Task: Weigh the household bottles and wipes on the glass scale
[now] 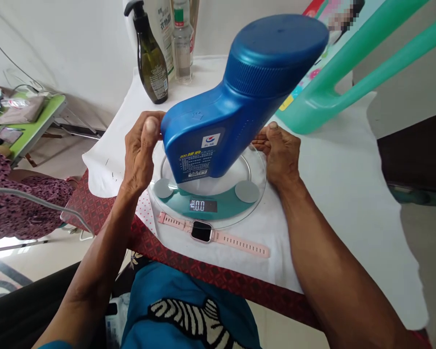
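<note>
1. The left hand [140, 150] and right hand [283, 157] are apart, one on either side of the blue bottle [203, 131] at the centre of the frame.
2. The left thumb points up by the bottle's lower left edge; the fingers run behind it, so I cannot tell how firmly they grip. The right fingertips also pass out of sight behind the bottle; whether they touch it is unclear.
3. Both forearms reach up from the lower corners, the right one along the white cloth [334, 203].
4. The bottle is over the round glass scale [225, 206], hiding its middle; its base may or may not rest there. The display [203, 205] seems to read 0.0.
5. A pink watch [201, 231] lies along the scale's lower rim, near the table's red patterned edge [218, 278].
6. Open cloth spreads right of the right forearm. Behind, a dark pump bottle [152, 63] and a clear bottle [183, 53] stand upper left of centre; a green container [312, 111], cut off by the frame, limits the upper right.
</note>
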`<move>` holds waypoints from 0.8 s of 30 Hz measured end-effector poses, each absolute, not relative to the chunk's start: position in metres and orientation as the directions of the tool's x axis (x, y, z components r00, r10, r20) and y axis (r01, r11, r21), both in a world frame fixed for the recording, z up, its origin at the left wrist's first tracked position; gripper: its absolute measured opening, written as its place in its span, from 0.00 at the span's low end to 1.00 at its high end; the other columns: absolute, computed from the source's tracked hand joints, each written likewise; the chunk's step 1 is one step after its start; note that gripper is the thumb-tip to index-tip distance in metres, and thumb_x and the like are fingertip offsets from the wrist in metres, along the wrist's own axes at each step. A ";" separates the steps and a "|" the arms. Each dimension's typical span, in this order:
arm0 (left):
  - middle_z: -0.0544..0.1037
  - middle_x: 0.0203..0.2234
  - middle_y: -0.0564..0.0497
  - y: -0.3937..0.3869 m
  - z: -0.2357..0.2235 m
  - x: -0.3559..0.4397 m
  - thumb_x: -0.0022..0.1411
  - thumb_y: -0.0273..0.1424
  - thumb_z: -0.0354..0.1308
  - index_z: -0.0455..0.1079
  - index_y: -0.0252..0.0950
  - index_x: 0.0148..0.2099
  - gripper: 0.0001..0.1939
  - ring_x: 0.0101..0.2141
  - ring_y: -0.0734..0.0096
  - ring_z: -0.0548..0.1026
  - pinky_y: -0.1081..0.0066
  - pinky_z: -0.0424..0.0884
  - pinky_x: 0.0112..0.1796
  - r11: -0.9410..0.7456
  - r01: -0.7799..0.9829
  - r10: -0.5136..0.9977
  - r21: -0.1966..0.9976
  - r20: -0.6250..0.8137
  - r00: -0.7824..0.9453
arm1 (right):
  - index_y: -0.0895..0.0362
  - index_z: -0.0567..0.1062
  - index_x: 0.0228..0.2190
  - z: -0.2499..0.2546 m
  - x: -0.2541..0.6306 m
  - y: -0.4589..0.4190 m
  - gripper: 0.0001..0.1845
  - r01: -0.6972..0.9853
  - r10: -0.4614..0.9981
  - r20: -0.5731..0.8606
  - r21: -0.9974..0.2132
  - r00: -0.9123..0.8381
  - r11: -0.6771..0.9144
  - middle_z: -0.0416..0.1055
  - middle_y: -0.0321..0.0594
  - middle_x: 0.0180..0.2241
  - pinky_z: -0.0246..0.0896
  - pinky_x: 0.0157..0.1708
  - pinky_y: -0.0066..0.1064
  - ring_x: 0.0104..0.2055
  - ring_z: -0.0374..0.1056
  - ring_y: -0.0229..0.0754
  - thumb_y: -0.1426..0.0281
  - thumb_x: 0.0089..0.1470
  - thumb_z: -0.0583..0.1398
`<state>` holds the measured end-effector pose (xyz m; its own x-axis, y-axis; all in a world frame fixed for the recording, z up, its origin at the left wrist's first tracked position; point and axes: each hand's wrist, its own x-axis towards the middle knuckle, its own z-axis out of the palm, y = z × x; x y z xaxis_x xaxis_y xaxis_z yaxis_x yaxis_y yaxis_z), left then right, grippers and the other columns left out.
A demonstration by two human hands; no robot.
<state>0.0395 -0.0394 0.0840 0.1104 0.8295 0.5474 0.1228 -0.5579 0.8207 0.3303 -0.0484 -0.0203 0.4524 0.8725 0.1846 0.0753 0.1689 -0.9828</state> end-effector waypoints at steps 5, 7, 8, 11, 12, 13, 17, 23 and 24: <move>0.81 0.42 0.48 -0.063 0.112 0.047 0.58 0.60 0.72 0.76 0.41 0.54 0.34 0.41 0.57 0.78 0.60 0.75 0.42 -0.524 0.261 0.844 0.811 0.455 0.283 | 0.55 0.82 0.35 -0.017 0.330 -0.048 0.35 0.090 0.880 0.157 -0.987 0.448 0.131 0.83 0.45 0.35 0.74 0.45 0.43 0.37 0.80 0.47 0.35 0.60 0.59; 0.80 0.39 0.51 -0.069 0.118 0.050 0.51 0.52 0.80 0.75 0.41 0.51 0.33 0.37 0.61 0.77 0.63 0.74 0.38 -0.468 0.342 0.881 0.815 0.402 0.250 | 0.55 0.82 0.35 -0.012 0.330 -0.049 0.38 0.101 0.889 0.125 -0.991 0.440 0.089 0.84 0.46 0.36 0.74 0.46 0.44 0.38 0.80 0.48 0.32 0.57 0.59; 0.79 0.36 0.52 -0.071 0.119 0.051 0.51 0.49 0.81 0.75 0.40 0.48 0.30 0.35 0.64 0.76 0.65 0.72 0.35 -0.437 0.367 0.899 0.822 0.378 0.224 | 0.55 0.82 0.35 -0.009 0.330 -0.050 0.40 0.109 0.894 0.115 -0.991 0.434 0.074 0.84 0.47 0.36 0.74 0.46 0.44 0.39 0.80 0.49 0.31 0.56 0.59; 0.73 0.28 0.56 -0.073 0.119 0.054 0.50 0.46 0.81 0.72 0.39 0.39 0.25 0.30 0.70 0.70 0.70 0.67 0.29 -0.335 0.353 0.941 0.874 0.291 0.173 | 0.55 0.82 0.34 -0.003 0.330 -0.050 0.43 0.131 0.900 0.110 -0.990 0.421 0.059 0.84 0.48 0.37 0.74 0.46 0.45 0.39 0.80 0.51 0.27 0.54 0.57; 0.72 0.27 0.57 -0.073 0.118 0.055 0.50 0.46 0.81 0.71 0.39 0.37 0.25 0.29 0.71 0.69 0.71 0.66 0.28 -0.307 0.327 0.950 0.894 0.269 0.156 | 0.55 0.82 0.34 -0.001 0.330 -0.050 0.44 0.131 0.902 0.109 -0.990 0.418 0.059 0.84 0.48 0.37 0.74 0.46 0.45 0.39 0.80 0.52 0.27 0.53 0.56; 0.72 0.27 0.57 -0.073 0.117 0.056 0.50 0.45 0.81 0.71 0.39 0.37 0.25 0.28 0.72 0.69 0.71 0.67 0.28 -0.280 0.295 0.959 0.913 0.250 0.138 | 0.55 0.82 0.34 0.000 0.330 -0.050 0.44 0.126 0.903 0.106 -0.990 0.416 0.058 0.84 0.49 0.37 0.74 0.46 0.45 0.40 0.80 0.52 0.26 0.53 0.56; 0.79 0.33 0.55 -0.064 0.119 0.060 0.49 0.42 0.81 0.76 0.38 0.44 0.25 0.32 0.69 0.75 0.70 0.74 0.33 -0.205 0.130 0.979 0.970 0.203 0.027 | 0.54 0.82 0.34 0.003 0.331 -0.051 0.43 0.089 0.910 0.084 -0.995 0.405 0.052 0.84 0.49 0.39 0.73 0.47 0.44 0.42 0.80 0.53 0.27 0.55 0.55; 0.81 0.36 0.53 0.011 0.135 0.090 0.46 0.43 0.81 0.76 0.39 0.48 0.31 0.35 0.66 0.78 0.67 0.77 0.38 -0.382 0.026 0.887 0.924 0.374 -0.271 | 0.55 0.82 0.34 0.006 0.332 -0.052 0.42 0.055 0.916 0.085 -0.996 0.392 0.069 0.83 0.50 0.38 0.74 0.44 0.42 0.41 0.79 0.52 0.29 0.57 0.54; 0.80 0.35 0.54 0.030 0.134 0.097 0.45 0.44 0.81 0.75 0.39 0.48 0.32 0.34 0.67 0.77 0.67 0.77 0.37 -0.419 0.033 0.864 0.907 0.410 -0.292 | 0.55 0.82 0.34 0.007 0.332 -0.052 0.42 0.059 0.916 0.089 -0.996 0.392 0.071 0.83 0.50 0.38 0.74 0.44 0.42 0.41 0.79 0.52 0.29 0.57 0.54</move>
<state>0.0969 0.0304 0.1343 -0.2923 0.8641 0.4097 0.0331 -0.4190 0.9074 0.3316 -0.0518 0.0071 0.3917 0.9158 0.0889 0.0594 0.0712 -0.9957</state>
